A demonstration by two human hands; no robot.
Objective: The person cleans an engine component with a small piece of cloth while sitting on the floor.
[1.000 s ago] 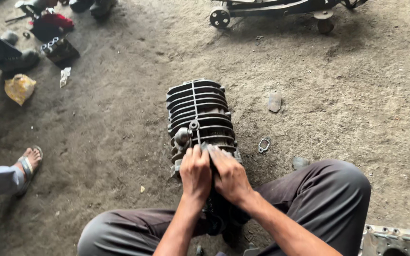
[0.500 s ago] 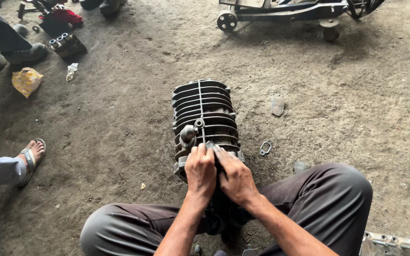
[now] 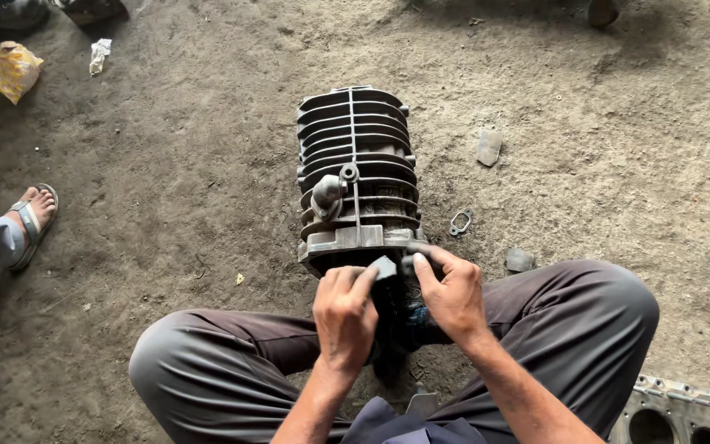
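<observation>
A grimy finned metal engine cylinder (image 3: 355, 156) lies on the dirt floor between my knees, its flanged near end facing me. My left hand (image 3: 345, 316) pinches a small flat grey piece (image 3: 384, 267) just below that flange. My right hand (image 3: 452, 292) sits beside it at the flange's right corner, fingers curled around a dark part that I cannot make out. Both hands hover over the cylinder's dark open end.
A small metal gasket (image 3: 459, 222) and two flat stone-like bits (image 3: 489, 148) lie on the ground to the right. Another person's sandalled foot (image 3: 30, 222) is at the left. A yellow bag (image 3: 10, 70) is far left. A metal casting (image 3: 675, 411) lies bottom right.
Both hands have pulled back from the cylinder's fins to its near flange, and the left hand now shows a small grey piece. The view has tilted down, so the cylinder sits higher.
</observation>
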